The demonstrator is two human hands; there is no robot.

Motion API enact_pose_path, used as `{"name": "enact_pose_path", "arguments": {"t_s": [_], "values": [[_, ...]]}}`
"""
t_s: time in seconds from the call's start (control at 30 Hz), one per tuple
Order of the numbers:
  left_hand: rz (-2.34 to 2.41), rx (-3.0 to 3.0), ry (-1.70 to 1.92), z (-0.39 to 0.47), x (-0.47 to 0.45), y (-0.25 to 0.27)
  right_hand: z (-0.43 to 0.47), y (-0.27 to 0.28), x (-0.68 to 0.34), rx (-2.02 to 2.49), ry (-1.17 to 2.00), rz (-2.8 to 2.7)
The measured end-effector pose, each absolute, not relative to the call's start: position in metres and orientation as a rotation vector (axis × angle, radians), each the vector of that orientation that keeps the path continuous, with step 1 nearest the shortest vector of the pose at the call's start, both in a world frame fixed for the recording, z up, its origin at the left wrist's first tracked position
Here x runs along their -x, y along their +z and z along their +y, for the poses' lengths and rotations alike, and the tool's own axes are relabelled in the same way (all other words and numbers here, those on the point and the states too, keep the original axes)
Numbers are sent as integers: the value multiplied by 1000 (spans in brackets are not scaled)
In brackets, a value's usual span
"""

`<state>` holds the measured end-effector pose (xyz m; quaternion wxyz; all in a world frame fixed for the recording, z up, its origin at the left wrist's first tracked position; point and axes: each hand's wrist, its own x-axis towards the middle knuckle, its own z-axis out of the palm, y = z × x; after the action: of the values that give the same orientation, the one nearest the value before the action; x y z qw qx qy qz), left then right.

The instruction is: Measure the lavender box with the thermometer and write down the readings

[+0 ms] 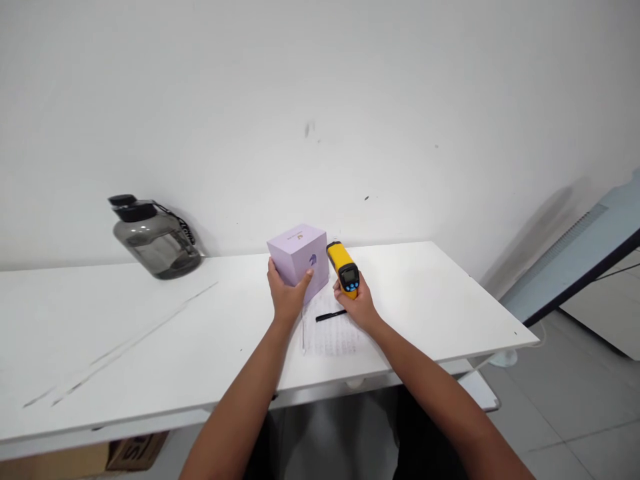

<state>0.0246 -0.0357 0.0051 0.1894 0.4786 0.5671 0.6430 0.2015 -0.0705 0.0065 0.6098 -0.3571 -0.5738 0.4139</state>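
A pale purple box [300, 257] with a small dark emblem on its side is gripped in my left hand [287, 293], thumb along the front face. My right hand [359, 303] is wrapped round the handle of a yellow and black infrared thermometer [343, 263], its small screen and blue buttons facing me. The thermometer's front end is close to the right side of the box; I cannot tell if they touch. Under my hands lies a printed sheet of paper [327, 340]. A black pen [330, 316] rests on it, its right end reaching my right hand.
A large grey see-through water bottle [157, 243] with a black lid stands at the back left of the white table [150, 333], against the wall. To the right, a big light-blue panel [575, 247] leans beyond the table's edge. A cardboard box [135, 453] is under the table at left.
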Motion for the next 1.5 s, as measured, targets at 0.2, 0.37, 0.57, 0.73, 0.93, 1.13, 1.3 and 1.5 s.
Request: {"name": "enact_pose_path", "arguments": {"t_s": [0.2, 0.37, 0.57, 0.73, 0.93, 1.13, 1.3, 1.5], "values": [[1536, -1346, 1834, -36, -25, 7, -69, 2, -196, 916, 1177, -1342], [1550, -1385, 1820, -37, -24, 6, -67, -4, -194, 937, 1191, -1354], [1524, -1435, 1817, -36, -24, 2, -65, -4, -193, 943, 1218, -1319], [1515, -1418, 1810, -35, -24, 1, -66, -1, -193, 929, 1271, -1298], [1508, -1449, 1811, -34, -23, 1, -67, 2, -193, 943, 1315, -1271], [1497, -1431, 1807, -36, -25, 3, -66, 1, -193, 940, 1304, -1268], [1507, -1437, 1803, -36, -24, 3, -68, 3, -192, 946, 1293, -1266], [1513, -1443, 1807, -36, -25, 3, -69, 3, -192, 929, 1302, -1251]]}}
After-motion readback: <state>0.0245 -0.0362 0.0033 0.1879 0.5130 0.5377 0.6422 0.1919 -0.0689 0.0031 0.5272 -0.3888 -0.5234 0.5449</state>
